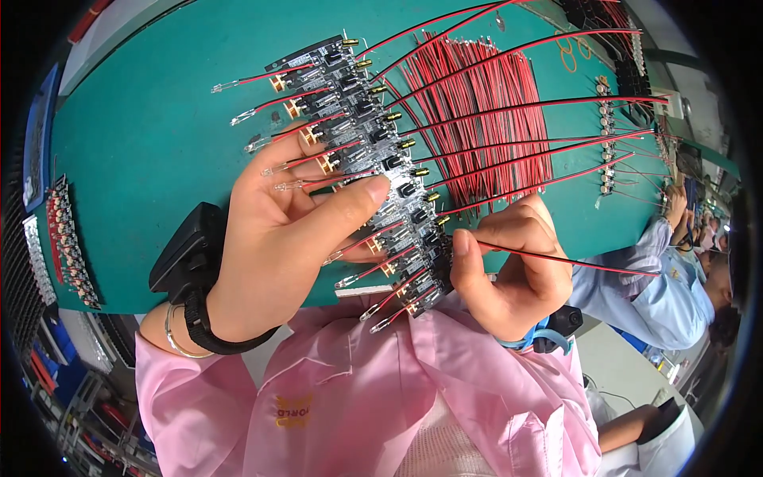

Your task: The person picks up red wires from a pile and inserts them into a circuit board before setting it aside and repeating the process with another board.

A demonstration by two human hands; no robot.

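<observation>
My left hand grips a long black strip of circuit boards, thumb on its face and fingers beneath. Small clear LEDs on short red and black leads stick out along the strip's left side, beside gold-coloured coils. Several long red-black wires run off its right edge. At that edge, toward the near end, my right hand pinches a red-black wire between thumb and forefinger. Whether the wire's tip touches the board is hidden by the fingers.
A big bundle of red-black wires lies on the green table mat behind the strip. Finished-looking board strips lie at the left edge, with another strip at right. A co-worker in a blue sleeve sits to the right.
</observation>
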